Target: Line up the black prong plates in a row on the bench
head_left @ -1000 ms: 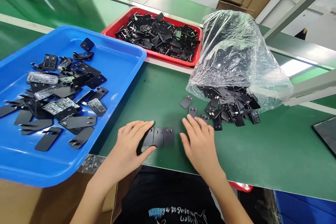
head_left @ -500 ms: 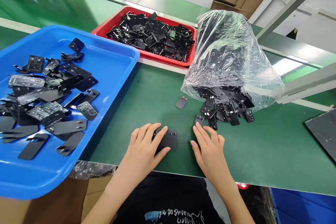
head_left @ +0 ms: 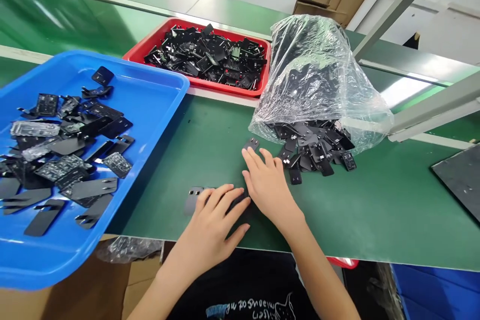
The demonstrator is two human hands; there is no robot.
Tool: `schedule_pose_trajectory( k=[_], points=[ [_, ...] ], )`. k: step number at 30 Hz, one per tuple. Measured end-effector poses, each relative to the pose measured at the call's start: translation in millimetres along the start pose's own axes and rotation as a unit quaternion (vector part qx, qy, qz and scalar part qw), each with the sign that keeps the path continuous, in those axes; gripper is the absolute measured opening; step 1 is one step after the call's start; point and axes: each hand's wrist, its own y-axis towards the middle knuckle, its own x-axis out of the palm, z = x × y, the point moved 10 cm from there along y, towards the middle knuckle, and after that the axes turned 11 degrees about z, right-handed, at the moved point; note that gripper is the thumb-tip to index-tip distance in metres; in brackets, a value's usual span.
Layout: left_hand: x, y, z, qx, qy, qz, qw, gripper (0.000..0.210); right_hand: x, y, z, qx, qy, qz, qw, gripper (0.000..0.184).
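My left hand [head_left: 217,220] lies with fingers spread over a row of flat black plates on the green table. One black plate [head_left: 192,201] with two metal pins shows to the left of that hand; the others are mostly hidden beneath the fingers. My right hand [head_left: 268,182] reaches forward with its fingers stretched out. Its fingertips touch a single black plate [head_left: 251,144] with two small pins, lying flat. Close by on the right, a heap of similar black plates [head_left: 313,145] spills from the mouth of a clear plastic bag [head_left: 311,85].
A blue tray [head_left: 165,90] with loose black plates and clear-looking pieces stands at the left. Behind the table's middle is a red tray [head_left: 172,22] full of black parts. A metal post [head_left: 420,115] and a dark panel [head_left: 459,180] are at the right.
My right hand has moved left and forward, from a plate by the heap to the lone plate. More of the row now shows left of my left hand.
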Motion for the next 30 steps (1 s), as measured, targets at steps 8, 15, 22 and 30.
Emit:
schedule_pose_trajectory(
  k=[8,15,22,30],
  points=[
    [7.2,-10,-2,-0.001,0.013,-0.009,1.000,0.026,-26,-81,20,-0.026,0.071,-0.033,0.997,0.039],
    [13.3,-11,-6,-0.006,0.001,-0.010,1.000,0.029,-38,-109,6,-0.060,0.171,-0.018,0.983,0.033],
    [11.2,-4,5,0.044,0.003,0.015,0.999,0.037,-58,-77,98,0.161,0.009,0.194,0.968,0.023],
    [22.6,0,22,0.038,-0.021,-0.002,0.999,0.020,-45,-107,80,0.051,0.113,0.097,0.987,0.022]
  ],
)
